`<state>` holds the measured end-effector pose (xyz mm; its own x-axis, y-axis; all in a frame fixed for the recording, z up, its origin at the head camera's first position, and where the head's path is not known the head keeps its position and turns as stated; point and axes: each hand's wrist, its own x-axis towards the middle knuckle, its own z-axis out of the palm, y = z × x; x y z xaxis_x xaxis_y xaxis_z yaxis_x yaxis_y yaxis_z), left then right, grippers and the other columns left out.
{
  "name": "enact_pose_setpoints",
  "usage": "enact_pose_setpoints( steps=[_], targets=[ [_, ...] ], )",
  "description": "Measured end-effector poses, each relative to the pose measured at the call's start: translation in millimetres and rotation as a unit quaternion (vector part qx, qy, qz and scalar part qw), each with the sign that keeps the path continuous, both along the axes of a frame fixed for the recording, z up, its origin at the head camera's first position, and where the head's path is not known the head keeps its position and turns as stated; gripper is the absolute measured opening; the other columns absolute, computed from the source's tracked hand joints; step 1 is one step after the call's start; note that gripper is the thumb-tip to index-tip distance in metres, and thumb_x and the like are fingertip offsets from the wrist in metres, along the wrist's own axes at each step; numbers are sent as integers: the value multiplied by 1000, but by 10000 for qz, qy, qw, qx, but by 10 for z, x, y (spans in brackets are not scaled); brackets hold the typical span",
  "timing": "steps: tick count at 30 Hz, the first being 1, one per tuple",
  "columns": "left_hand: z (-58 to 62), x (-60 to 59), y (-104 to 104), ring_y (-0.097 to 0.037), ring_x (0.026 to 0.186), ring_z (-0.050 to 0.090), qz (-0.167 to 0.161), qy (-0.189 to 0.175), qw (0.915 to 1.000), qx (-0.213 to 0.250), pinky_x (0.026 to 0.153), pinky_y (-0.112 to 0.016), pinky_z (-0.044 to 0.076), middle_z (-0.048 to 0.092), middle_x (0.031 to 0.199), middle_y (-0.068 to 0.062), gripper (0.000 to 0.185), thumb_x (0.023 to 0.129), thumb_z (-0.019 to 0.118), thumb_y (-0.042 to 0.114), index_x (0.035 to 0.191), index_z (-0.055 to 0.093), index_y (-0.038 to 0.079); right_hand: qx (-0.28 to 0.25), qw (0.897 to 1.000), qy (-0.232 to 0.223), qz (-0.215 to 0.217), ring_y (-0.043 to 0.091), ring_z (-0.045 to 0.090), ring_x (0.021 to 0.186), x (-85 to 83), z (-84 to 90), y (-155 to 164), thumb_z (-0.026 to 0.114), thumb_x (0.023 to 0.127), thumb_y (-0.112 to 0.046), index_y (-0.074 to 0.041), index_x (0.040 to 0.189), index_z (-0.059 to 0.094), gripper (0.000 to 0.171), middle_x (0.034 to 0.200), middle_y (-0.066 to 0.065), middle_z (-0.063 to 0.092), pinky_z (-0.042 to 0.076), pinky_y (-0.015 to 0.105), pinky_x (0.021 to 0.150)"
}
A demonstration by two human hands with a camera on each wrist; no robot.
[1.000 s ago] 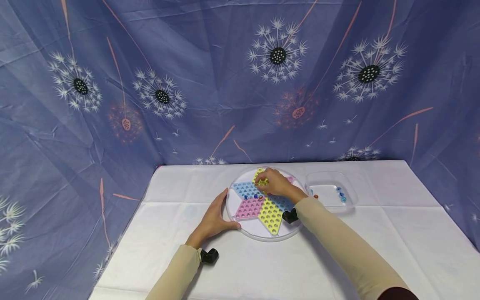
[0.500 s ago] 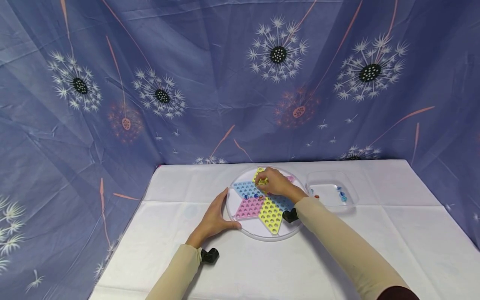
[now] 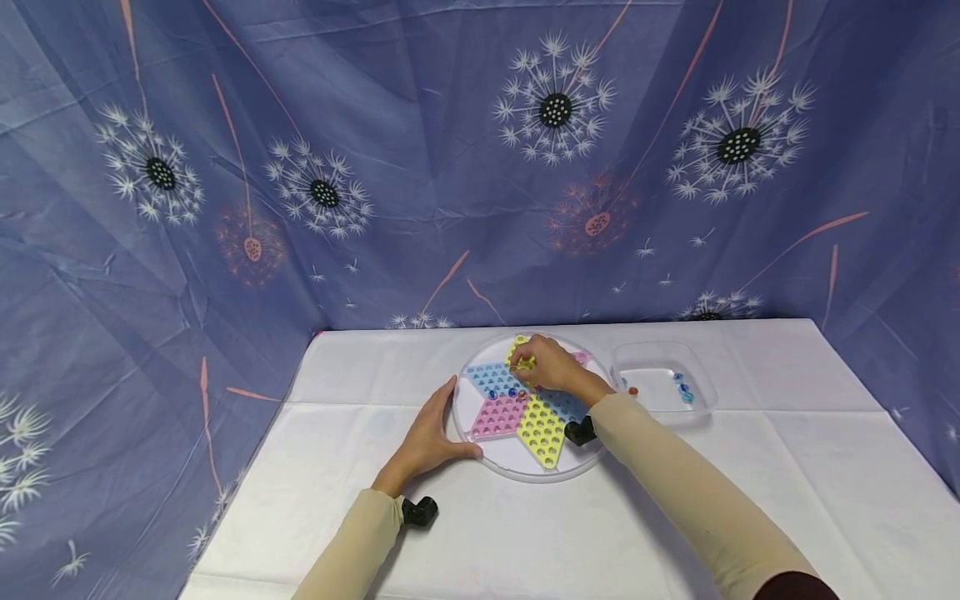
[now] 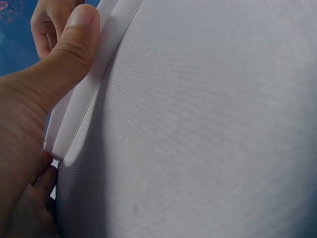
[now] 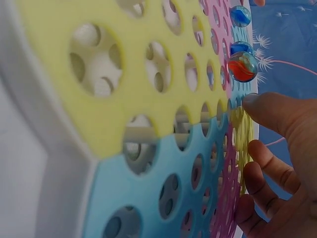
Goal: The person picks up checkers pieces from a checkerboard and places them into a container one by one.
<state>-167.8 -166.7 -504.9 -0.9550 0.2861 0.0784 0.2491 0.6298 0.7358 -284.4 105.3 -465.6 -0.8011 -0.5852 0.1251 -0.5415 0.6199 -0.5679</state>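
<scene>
A round clear-rimmed board carries a star of yellow, blue and pink holed panels. My left hand grips its near-left edge; the thumb lies on the rim with fingers tucked beneath. My right hand rests over the far yellow point with fingers curled. Its thumb touches the panel, and I see no marble in it. Three marbles sit on the blue panel just left of that hand: a red-orange one and two blue ones.
A clear square tray right of the board holds a few marbles. A white cloth covers the table, and a blue dandelion-print curtain closes off the back and sides. Black wrist cameras sit under both sleeves.
</scene>
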Motion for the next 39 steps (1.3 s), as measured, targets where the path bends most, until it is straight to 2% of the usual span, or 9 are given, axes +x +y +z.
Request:
enact_pose_setpoints(
  steps=[7, 15, 21, 28, 39],
  targets=[
    [2, -2, 6, -31, 154, 23, -6, -12, 10000, -14, 126, -47, 22, 26, 168, -10, 134, 63, 98, 45, 165, 18, 11, -20, 10000, 89, 5, 24, 61, 94, 14, -4, 10, 75, 93, -11, -11, 102, 78, 10, 100, 6, 66, 54, 46, 84],
    [-3, -16, 6, -31, 154, 23, -26, -38, 10000, -70, 125, -48, 23, 25, 168, -11, 134, 64, 98, 46, 166, 17, 12, -441, 9989, -111, -114, 24, 58, 93, 25, 16, -7, 75, 95, -13, -11, 103, 77, 9, 101, 8, 65, 51, 44, 81],
    [-18, -28, 2, -28, 155, 22, 8, -82, 9999, -111, 126, -45, 21, 24, 169, -8, 135, 63, 98, 46, 166, 17, 13, -748, 9967, -244, -199, 27, 61, 96, 37, 70, -26, 75, 95, -15, -13, 103, 77, 8, 107, 10, 66, 55, 48, 84],
    [-27, -31, 0, -29, 155, 23, 11, -64, 9999, -105, 126, -46, 22, 24, 169, -9, 136, 63, 98, 48, 166, 17, 13, -1047, 9937, -257, -320, 23, 61, 86, 51, 128, -40, 76, 95, -20, -16, 105, 76, 10, 110, 11, 68, 54, 42, 79],
    [-10, -18, -4, -34, 154, 23, 13, -91, 10000, -37, 125, -48, 22, 24, 168, -14, 136, 63, 98, 47, 165, 17, 6, -1102, 9927, -328, -352, 23, 59, 88, 75, 198, -28, 76, 95, -21, -20, 105, 76, 10, 108, 7, 66, 53, 42, 79]
  ],
)
